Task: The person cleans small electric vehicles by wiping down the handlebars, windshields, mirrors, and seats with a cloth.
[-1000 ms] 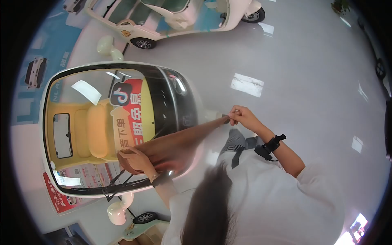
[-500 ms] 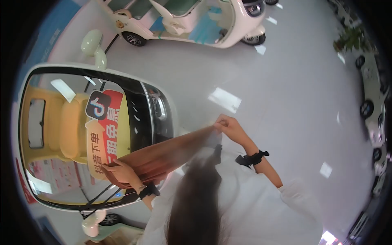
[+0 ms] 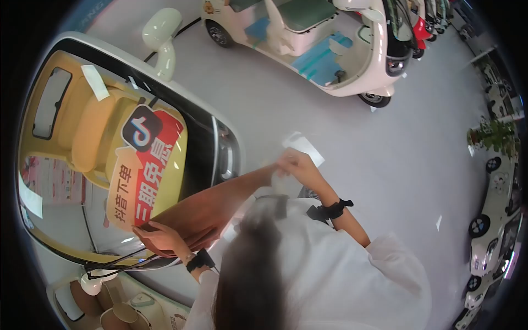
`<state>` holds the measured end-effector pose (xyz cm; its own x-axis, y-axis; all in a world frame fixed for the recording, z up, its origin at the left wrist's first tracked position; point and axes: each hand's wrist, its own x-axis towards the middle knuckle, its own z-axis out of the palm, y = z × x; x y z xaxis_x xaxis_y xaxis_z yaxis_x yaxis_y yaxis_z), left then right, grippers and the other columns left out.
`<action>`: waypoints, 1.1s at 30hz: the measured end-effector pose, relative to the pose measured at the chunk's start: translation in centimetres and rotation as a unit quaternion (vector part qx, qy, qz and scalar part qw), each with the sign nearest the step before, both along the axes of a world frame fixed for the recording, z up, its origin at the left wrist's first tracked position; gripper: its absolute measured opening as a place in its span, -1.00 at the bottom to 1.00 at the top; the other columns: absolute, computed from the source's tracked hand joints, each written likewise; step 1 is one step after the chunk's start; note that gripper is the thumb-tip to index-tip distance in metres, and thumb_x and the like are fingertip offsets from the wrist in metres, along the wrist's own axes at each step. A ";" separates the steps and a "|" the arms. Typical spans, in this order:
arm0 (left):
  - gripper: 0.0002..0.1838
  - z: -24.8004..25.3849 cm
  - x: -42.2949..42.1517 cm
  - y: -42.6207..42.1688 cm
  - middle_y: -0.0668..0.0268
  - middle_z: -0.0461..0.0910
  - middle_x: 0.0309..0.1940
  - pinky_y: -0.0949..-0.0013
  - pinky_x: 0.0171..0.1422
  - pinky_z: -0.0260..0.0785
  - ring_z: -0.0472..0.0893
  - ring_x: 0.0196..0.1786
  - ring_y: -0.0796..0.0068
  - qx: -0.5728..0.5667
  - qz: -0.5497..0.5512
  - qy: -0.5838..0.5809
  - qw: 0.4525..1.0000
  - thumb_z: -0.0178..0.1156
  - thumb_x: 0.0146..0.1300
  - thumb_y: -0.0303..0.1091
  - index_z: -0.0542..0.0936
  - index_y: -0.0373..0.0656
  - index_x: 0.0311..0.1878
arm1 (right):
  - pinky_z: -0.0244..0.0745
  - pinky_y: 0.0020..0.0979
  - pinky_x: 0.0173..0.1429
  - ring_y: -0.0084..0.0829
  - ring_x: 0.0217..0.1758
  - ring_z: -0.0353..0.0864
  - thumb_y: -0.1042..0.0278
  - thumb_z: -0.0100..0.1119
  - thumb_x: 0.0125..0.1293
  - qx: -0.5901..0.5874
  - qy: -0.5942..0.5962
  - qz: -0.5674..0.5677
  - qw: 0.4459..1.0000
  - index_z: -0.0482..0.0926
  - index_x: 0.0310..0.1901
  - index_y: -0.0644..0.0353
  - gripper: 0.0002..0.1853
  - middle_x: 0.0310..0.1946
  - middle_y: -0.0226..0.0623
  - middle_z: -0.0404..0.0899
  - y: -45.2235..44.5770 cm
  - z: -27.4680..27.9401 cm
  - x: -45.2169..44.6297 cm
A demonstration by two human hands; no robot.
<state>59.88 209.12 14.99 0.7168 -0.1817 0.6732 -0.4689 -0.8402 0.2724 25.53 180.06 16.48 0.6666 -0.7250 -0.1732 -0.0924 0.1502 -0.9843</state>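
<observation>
A brown cloth [image 3: 212, 212] stretches between my hands across the lower front of a small vehicle [image 3: 201, 159]. My left hand [image 3: 164, 238] is closed on the cloth's left end, fingers lying along its upper edge near the windshield. My right hand [image 3: 297, 166] pinches the narrow right end, fingers bunched and slightly blurred. The cloth sags in folds beside my left wrist. Black bands circle my left wrist [image 3: 199, 261] and right wrist [image 3: 333, 211]. Behind the windshield, a red and yellow sign [image 3: 159, 165] with Chinese characters is visible.
A white side mirror [image 3: 163, 33] sticks out from the vehicle. Wiper arms [image 3: 118, 267] cross its lower edge. An open-sided white three-wheeler [image 3: 308, 49] stands ahead, with another vehicle [image 3: 148, 308] at lower left. More vehicles [image 3: 489, 236] and a plant [image 3: 495, 137] line the right side.
The view has turned and shifted, so the vehicles appear tilted and displaced. My right hand has come slightly closer to my left, and the cloth spans a shorter distance. Both hands still hold it.
</observation>
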 end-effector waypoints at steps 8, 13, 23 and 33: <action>-0.34 0.7 -1.3 -3.3 -0.22 0.23 0.48 -0.03 0.57 0.24 0.34 0.47 -0.21 -0.035 0.021 0.027 0.999 -0.04 0.59 -0.18 0.05 -0.39 0.54 | 0.52 -0.50 -0.35 -0.43 -0.36 0.75 0.24 0.05 0.58 0.043 -0.003 0.007 0.999 0.45 -0.03 0.22 -0.80 -0.35 -0.17 0.73 -8.9 -0.4 5.1; -0.35 1.9 -0.7 -4.4 -0.10 0.22 0.53 0.04 0.58 0.19 0.34 0.50 -0.11 0.031 -0.043 0.047 0.997 0.04 0.53 -0.33 0.10 -0.35 0.56 | 0.57 -0.37 -0.24 -0.32 -0.17 0.78 0.22 0.04 0.59 -0.087 -0.041 -0.028 0.995 0.49 -0.01 0.24 -0.77 -0.24 -0.12 0.75 -16.6 -2.8 9.8; -0.20 7.2 -4.9 -14.6 -0.17 0.24 0.51 0.04 0.61 0.13 0.25 0.54 -0.18 -0.022 0.020 0.115 0.993 0.23 0.31 -0.44 0.11 -0.37 0.56 | 0.42 -0.05 0.24 0.07 0.15 0.53 0.33 0.32 0.36 -0.596 -0.099 0.141 0.784 0.53 0.16 0.24 -0.61 0.06 0.01 0.58 -32.8 7.6 27.2; 0.01 7.6 -3.6 -28.7 -0.30 0.24 0.46 0.05 0.59 0.10 0.24 0.53 -0.20 -0.124 -0.010 0.270 0.955 0.32 0.30 -0.22 -0.08 -0.44 0.59 | 0.22 0.14 0.45 0.15 0.35 0.39 0.32 0.37 0.29 -0.775 -0.332 0.129 0.522 0.27 0.46 0.20 -0.26 0.33 0.02 0.43 -36.4 24.5 49.1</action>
